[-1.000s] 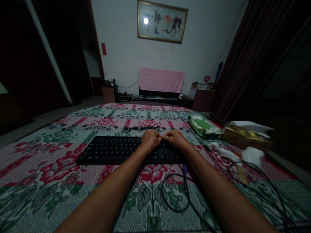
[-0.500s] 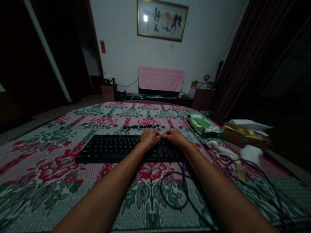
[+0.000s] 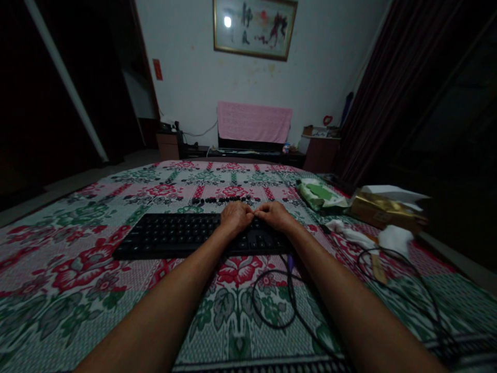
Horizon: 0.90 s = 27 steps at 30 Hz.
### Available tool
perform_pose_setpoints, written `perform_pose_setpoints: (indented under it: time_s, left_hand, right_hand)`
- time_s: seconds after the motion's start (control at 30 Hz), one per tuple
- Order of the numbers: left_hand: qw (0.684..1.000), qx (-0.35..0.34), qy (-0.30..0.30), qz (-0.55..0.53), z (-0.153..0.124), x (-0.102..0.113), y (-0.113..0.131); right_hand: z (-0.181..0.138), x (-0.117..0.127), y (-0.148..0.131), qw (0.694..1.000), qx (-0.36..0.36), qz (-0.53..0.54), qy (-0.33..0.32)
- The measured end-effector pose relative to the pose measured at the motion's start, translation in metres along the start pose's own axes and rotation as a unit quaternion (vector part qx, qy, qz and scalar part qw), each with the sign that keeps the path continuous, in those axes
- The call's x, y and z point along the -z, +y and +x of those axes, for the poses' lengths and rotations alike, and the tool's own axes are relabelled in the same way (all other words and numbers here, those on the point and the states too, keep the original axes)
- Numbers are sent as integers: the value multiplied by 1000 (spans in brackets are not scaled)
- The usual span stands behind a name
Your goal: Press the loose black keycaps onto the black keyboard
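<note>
A black keyboard point(image 3: 171, 235) lies flat on the floral cloth in front of me. My left hand point(image 3: 236, 216) rests over its right half, fingers bent and pinched together. Close beside it, my right hand point(image 3: 275, 216) is also closed in a pinch, and the fingertips of both hands nearly meet over the keyboard's upper right part. Whatever lies between the fingertips is too small and dark to make out. Behind the keyboard, several small black pieces point(image 3: 217, 200), seemingly loose keycaps, form a row on the cloth, partly hidden by my left hand.
A black cable point(image 3: 254, 298) loops below the keyboard between my forearms. To the right are a green wipes packet point(image 3: 321, 196), a gold tissue box point(image 3: 382, 210), crumpled white tissue point(image 3: 396, 240) and a flat wooden-looking piece point(image 3: 378, 269). The patterned cloth point(image 3: 89, 311) covers the table.
The view has shifted slightly, so everything sits a little further left and higher. Both hands stay pinched together over the same part of the keyboard.
</note>
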<state>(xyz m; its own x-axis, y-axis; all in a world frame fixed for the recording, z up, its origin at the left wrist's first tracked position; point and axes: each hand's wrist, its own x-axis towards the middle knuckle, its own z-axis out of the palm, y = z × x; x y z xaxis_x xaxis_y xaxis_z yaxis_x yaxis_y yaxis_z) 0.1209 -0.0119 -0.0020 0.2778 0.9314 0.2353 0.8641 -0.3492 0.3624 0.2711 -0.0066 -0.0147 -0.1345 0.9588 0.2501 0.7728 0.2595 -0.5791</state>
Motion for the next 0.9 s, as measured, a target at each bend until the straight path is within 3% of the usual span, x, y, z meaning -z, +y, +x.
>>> perform_pose_setpoints:
  time_s: [0.1,0.3,0.57,0.9]
  left_hand:
    - [1000,-10,0,0,0,-1,-1]
    - [1000,-23,-8,-5,-1,0,-4]
    - [993,-107,-37,34,-8,8,-6]
    - [989,-131,-65,31,-6,11,-9]
  right_hand:
    - [-1,1,4,999,17,32,-20]
    - [0,2,1,999,-33,25,-20]
    - [0,1,-3,996,-67,58,-26]
    - [-1,2,1,998,-18,47,-39]
